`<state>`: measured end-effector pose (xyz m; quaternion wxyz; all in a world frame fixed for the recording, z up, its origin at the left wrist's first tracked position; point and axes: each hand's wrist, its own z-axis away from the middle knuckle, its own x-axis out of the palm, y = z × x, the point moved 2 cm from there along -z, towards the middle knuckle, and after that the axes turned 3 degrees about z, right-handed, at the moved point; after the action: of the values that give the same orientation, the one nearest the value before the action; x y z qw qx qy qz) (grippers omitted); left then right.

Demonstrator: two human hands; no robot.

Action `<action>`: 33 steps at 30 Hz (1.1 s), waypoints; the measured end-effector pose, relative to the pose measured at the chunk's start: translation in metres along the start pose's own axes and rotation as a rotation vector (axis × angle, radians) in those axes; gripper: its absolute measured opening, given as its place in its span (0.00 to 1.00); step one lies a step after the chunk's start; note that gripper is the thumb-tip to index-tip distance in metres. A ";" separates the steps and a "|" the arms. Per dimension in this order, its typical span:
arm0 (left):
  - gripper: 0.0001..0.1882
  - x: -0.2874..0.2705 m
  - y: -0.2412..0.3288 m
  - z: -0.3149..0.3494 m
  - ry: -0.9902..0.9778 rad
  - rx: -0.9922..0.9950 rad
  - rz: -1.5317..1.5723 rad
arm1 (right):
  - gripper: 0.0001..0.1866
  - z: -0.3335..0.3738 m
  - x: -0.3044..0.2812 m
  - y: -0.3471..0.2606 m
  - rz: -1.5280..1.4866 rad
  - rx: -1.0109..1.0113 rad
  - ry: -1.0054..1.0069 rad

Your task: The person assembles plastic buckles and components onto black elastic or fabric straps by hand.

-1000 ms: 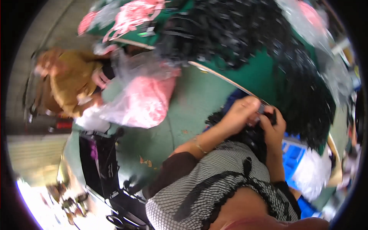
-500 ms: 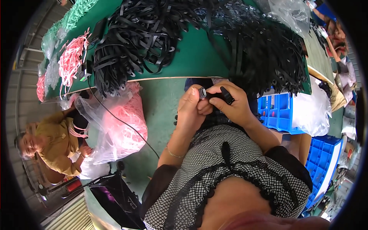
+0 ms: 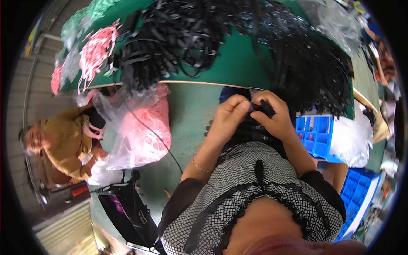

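Observation:
Close together over my lap, both hands pinch small black pieces. My left hand (image 3: 231,115) has thumb and forefinger closed at a small dark buckle (image 3: 252,107), mostly hidden by the fingers. In my right hand (image 3: 276,117) is a black strap (image 3: 267,109), its dark end sticking up between thumb and fingers. More black straps (image 3: 255,131) lie across my lap below the hands. On the green table ahead are a big heap of black straps (image 3: 170,46) and, to its right, another dark pile (image 3: 312,68).
Pink straps (image 3: 98,49) lie on the table (image 3: 238,59) at left. A clear bag of pink straps (image 3: 146,136) stands on the floor, with a cable (image 3: 159,138) across it. Blue crates (image 3: 314,131) stand at right. A co-worker (image 3: 63,140) sits at left.
The view has shifted, so the scene sits a little further right. The shiny buckle that showed at my left fingertips is now mostly covered. My hands stay close together.

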<state>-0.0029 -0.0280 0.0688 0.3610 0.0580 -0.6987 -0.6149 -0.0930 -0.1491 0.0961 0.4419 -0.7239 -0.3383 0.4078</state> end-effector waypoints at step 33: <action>0.06 -0.008 0.009 -0.001 -0.049 -0.093 0.143 | 0.14 0.007 0.010 0.014 -0.110 0.044 -0.067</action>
<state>0.0068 -0.0221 0.0729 0.3889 -0.0238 -0.6805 -0.6207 -0.0931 -0.1435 0.0782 0.4678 -0.6803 -0.3830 0.4144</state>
